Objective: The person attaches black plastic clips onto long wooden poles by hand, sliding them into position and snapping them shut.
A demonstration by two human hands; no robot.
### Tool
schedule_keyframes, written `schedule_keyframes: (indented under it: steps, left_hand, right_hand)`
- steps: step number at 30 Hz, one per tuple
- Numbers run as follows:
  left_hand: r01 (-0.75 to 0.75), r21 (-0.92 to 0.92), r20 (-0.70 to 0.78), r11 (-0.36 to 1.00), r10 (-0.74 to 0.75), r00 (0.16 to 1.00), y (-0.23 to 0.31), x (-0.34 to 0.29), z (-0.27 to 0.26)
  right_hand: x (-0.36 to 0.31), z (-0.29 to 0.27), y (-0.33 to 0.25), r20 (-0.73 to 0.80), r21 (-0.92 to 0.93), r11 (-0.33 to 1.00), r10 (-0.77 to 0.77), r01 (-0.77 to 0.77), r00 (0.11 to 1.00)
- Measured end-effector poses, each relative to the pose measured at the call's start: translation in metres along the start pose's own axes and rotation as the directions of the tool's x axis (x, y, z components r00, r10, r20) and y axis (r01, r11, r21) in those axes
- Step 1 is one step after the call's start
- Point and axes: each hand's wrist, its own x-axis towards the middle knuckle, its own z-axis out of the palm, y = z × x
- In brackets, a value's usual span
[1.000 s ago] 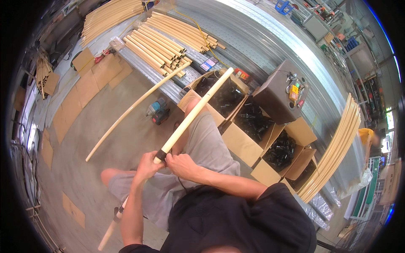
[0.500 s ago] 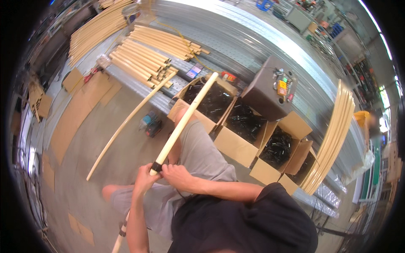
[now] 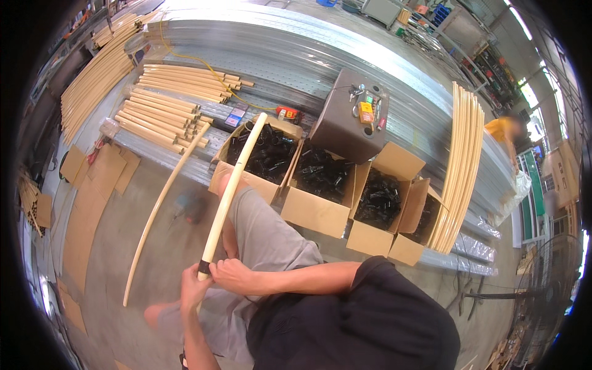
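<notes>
A long pale wooden stick (image 3: 229, 190) runs from my hands up toward the open cardboard boxes. A black band (image 3: 203, 267) circles it near my fingers. My left hand (image 3: 194, 287) grips the stick just below the band. My right hand (image 3: 229, 274) pinches the stick at the band from the right side. Both hands sit above my knee in grey shorts (image 3: 266, 237). A second, curved pale stick (image 3: 161, 203) leans from the floor up to a stack of sticks.
Several open cardboard boxes (image 3: 308, 213) hold black parts (image 3: 322, 172). A brown box with tools on top (image 3: 348, 120) stands behind them. Stacks of pale sticks (image 3: 161, 111) lie on corrugated metal sheets (image 3: 296, 55). Curved sticks (image 3: 459, 166) lean at right. Flat cardboard (image 3: 92, 197) covers the floor at left.
The view has tilted and shifted, so the stick now points more steeply upward. Both hands stay on the stick at the black band, slightly lower in the picture.
</notes>
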Motion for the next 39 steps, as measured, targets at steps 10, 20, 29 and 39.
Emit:
schedule_keyframes:
  steps: [10, 20, 29, 39]
  left_hand:
    - [0.042, -0.012, -0.026, 0.999, -0.042, 0.999, 0.011, -0.002, -0.004]
    - [-0.041, 0.135, -0.018, 0.99, 0.044, 0.999, -0.023, 0.01, -0.007]
    - [-0.031, 0.129, 0.0, 0.991, 0.031, 1.0, 0.027, -0.005, -0.001]
    - [-0.032, -0.018, 0.019, 0.999, 0.032, 0.999, 0.011, -0.003, -0.008]
  right_hand:
    - [0.011, -0.001, -0.003, 0.102, 0.088, 0.996, 0.005, -0.014, 0.995]
    - [0.015, 0.012, -0.004, 0.1, 0.156, 0.988, 0.0, -0.016, 0.995]
    - [0.022, 0.004, -0.007, 0.122, 0.095, 0.994, -0.059, 0.048, 0.991]
    - [0.002, -0.014, 0.004, -0.095, 0.029, 0.999, -0.031, 0.034, 0.995]
